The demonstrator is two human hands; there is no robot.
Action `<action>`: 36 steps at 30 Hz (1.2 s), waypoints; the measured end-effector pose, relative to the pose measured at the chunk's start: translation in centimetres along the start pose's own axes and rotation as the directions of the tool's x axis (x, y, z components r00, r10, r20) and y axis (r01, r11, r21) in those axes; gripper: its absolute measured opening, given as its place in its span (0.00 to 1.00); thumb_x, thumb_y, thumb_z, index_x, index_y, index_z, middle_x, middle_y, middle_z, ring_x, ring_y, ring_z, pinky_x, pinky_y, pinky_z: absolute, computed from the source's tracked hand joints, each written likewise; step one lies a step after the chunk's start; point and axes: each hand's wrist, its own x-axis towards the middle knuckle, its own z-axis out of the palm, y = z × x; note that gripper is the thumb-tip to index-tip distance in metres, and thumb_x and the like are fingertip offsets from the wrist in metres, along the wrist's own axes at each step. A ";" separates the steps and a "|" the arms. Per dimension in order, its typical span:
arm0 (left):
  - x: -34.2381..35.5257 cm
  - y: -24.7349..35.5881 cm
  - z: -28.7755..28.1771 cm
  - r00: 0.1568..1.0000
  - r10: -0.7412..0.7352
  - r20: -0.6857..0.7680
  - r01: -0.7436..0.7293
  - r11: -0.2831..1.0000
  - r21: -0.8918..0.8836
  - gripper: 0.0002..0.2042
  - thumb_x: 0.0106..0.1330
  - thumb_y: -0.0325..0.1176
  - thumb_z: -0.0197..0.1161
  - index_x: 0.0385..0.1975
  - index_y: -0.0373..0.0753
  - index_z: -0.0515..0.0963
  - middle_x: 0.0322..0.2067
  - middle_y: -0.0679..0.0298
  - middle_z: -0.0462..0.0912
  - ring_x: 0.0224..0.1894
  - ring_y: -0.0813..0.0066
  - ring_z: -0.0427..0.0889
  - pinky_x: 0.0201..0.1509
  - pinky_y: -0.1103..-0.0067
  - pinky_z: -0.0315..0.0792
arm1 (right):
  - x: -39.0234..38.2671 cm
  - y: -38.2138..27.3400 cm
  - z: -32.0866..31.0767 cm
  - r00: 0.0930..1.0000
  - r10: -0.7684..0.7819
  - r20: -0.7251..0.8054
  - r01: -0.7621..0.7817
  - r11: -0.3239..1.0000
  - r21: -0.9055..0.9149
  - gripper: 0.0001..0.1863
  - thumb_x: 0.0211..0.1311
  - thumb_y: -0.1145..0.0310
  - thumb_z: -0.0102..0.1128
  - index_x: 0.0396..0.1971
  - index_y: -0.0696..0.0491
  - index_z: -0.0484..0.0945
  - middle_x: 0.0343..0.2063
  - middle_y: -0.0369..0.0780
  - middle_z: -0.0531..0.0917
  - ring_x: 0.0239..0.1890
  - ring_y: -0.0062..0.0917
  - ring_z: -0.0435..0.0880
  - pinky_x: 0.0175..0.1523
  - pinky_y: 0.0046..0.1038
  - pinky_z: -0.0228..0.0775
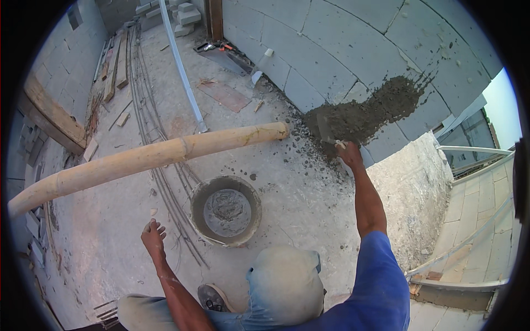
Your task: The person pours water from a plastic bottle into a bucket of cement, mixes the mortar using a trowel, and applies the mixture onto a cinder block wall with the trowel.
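My right hand (348, 151) grips the handle of a trowel (324, 129), whose flat blade is at the lower left end of a rough patch of wet grey mortar (386, 102) on the block wall (320, 44), near where it meets the floor. A grey bucket (195, 212) with wet mortar (226, 207) inside sits on the floor below and left of that hand. My left hand (153, 236) hangs in the air left of the bucket, fingers loosely apart, holding nothing.
A long bamboo pole (149, 154) crosses above the bucket. Steel rods (153, 138), a metal channel (182, 71) and boards (116, 66) lie along the left. A timber post (55, 110) stands left. Stacked blocks (185, 16) are at the back. A drop-off with railing (472, 149) is right.
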 end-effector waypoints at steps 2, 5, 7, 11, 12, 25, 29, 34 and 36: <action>0.1 0.6 0.9 0.999 0.026 0.032 -0.025 0.999 -0.020 0.26 0.71 0.44 0.57 0.56 0.24 0.74 0.44 0.51 0.83 0.40 0.66 0.85 0.39 0.75 0.79 | -0.6 -0.3 -3.4 0.999 -0.052 0.015 0.051 0.998 0.035 0.19 0.62 0.56 0.63 0.38 0.59 0.84 0.33 0.52 0.85 0.36 0.44 0.84 0.43 0.39 0.72; 0.5 1.3 2.8 0.995 0.044 0.094 -0.041 0.999 -0.025 0.25 0.71 0.44 0.58 0.55 0.25 0.74 0.44 0.52 0.83 0.40 0.67 0.85 0.39 0.75 0.79 | -2.4 -0.7 -8.5 0.998 -0.038 -0.045 0.039 0.999 0.018 0.19 0.63 0.56 0.63 0.38 0.59 0.83 0.30 0.49 0.84 0.30 0.36 0.80 0.40 0.35 0.70; 1.0 1.1 3.6 0.994 0.034 0.105 -0.030 0.999 -0.042 0.25 0.71 0.43 0.57 0.55 0.25 0.75 0.44 0.53 0.83 0.39 0.67 0.85 0.39 0.76 0.79 | -3.7 -1.3 -11.0 0.998 0.012 -0.065 -0.012 1.000 0.006 0.20 0.63 0.54 0.61 0.41 0.57 0.83 0.33 0.52 0.85 0.38 0.46 0.84 0.44 0.38 0.72; 2.1 0.5 4.5 0.990 0.019 0.137 -0.009 0.997 -0.073 0.24 0.71 0.43 0.57 0.53 0.26 0.76 0.42 0.55 0.83 0.38 0.69 0.85 0.38 0.76 0.78 | -6.4 -2.6 -15.2 0.991 0.029 -0.133 -0.037 0.997 -0.060 0.19 0.63 0.55 0.62 0.41 0.57 0.84 0.34 0.50 0.85 0.36 0.43 0.83 0.44 0.37 0.72; 2.2 0.4 4.9 0.989 0.009 0.145 0.002 0.997 -0.079 0.24 0.71 0.43 0.57 0.53 0.26 0.76 0.42 0.55 0.83 0.38 0.69 0.85 0.38 0.76 0.78 | -7.2 -3.3 -16.7 0.992 0.076 -0.101 -0.086 0.991 -0.104 0.20 0.63 0.55 0.61 0.43 0.56 0.83 0.36 0.51 0.86 0.39 0.46 0.84 0.45 0.39 0.73; 4.1 -1.5 4.5 0.987 -0.064 0.148 0.070 0.997 -0.038 0.24 0.70 0.44 0.58 0.50 0.24 0.77 0.38 0.56 0.83 0.35 0.69 0.85 0.31 0.78 0.76 | -14.6 -24.4 -20.1 0.943 -0.332 0.023 0.317 0.875 -0.366 0.21 0.63 0.53 0.65 0.47 0.54 0.82 0.38 0.42 0.83 0.34 0.38 0.85 0.40 0.37 0.78; 4.5 -3.3 2.9 0.986 -0.111 0.121 0.115 0.993 -0.029 0.24 0.70 0.44 0.59 0.50 0.24 0.77 0.38 0.55 0.84 0.34 0.69 0.85 0.30 0.78 0.76 | -15.2 -34.4 -17.1 0.666 -0.683 0.301 0.522 0.715 0.466 0.20 0.62 0.56 0.70 0.44 0.57 0.84 0.29 0.40 0.85 0.28 0.24 0.81 0.33 0.29 0.74; 2.8 -3.7 0.6 0.995 -0.092 0.035 0.093 0.995 -0.028 0.24 0.70 0.44 0.59 0.51 0.24 0.77 0.39 0.54 0.84 0.34 0.69 0.85 0.30 0.78 0.76 | -10.6 -32.2 -10.3 0.395 -0.701 0.594 -0.151 0.588 0.795 0.17 0.63 0.57 0.68 0.35 0.59 0.83 0.23 0.38 0.81 0.19 0.19 0.76 0.25 0.24 0.69; 2.7 -3.8 0.9 0.994 -0.099 0.042 0.100 0.995 -0.021 0.22 0.70 0.44 0.58 0.49 0.27 0.77 0.40 0.54 0.83 0.33 0.68 0.85 0.31 0.78 0.76 | -5.1 -23.3 -9.0 0.673 -0.320 0.667 -0.300 0.707 0.641 0.18 0.65 0.57 0.64 0.33 0.61 0.82 0.21 0.38 0.80 0.16 0.20 0.74 0.21 0.26 0.67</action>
